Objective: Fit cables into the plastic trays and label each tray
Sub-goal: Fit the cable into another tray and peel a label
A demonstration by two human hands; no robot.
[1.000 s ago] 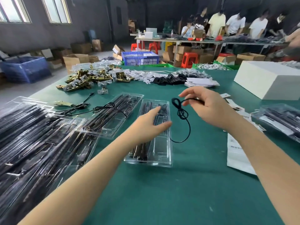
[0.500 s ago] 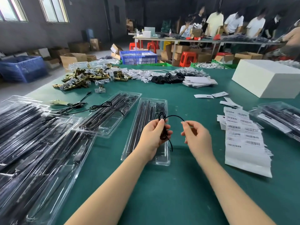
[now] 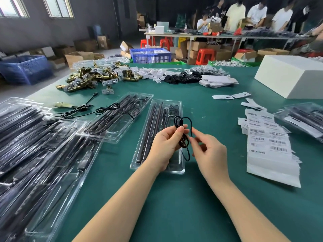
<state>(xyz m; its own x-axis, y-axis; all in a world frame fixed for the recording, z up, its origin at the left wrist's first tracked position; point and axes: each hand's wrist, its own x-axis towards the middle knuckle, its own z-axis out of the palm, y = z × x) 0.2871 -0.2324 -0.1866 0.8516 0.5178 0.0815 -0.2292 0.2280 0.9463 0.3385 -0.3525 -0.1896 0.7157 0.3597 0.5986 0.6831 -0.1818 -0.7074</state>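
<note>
A thin black cable (image 3: 181,121) is looped above a clear plastic tray (image 3: 176,104) that lies lengthwise on the green table and holds long dark strips. My left hand (image 3: 166,145) grips the bundled coil of the cable over the tray's near half. My right hand (image 3: 209,152) pinches a strand of the same cable just to the right. A second clear tray (image 3: 122,126) with strips lies to the left, with another black cable (image 3: 108,109) draped across it. Barcode label sheets (image 3: 267,142) lie to the right.
A big pile of filled trays (image 3: 35,154) covers the left of the table. Brass hardware (image 3: 94,75), white tags and black parts lie at the far side. A white box (image 3: 290,75) stands far right, more filled trays (image 3: 305,117) at the right edge. People work at tables behind.
My right hand brought the cable from the far right toward me. My left hand left the tray and took hold of the coil; both hands now hold it close together.
</note>
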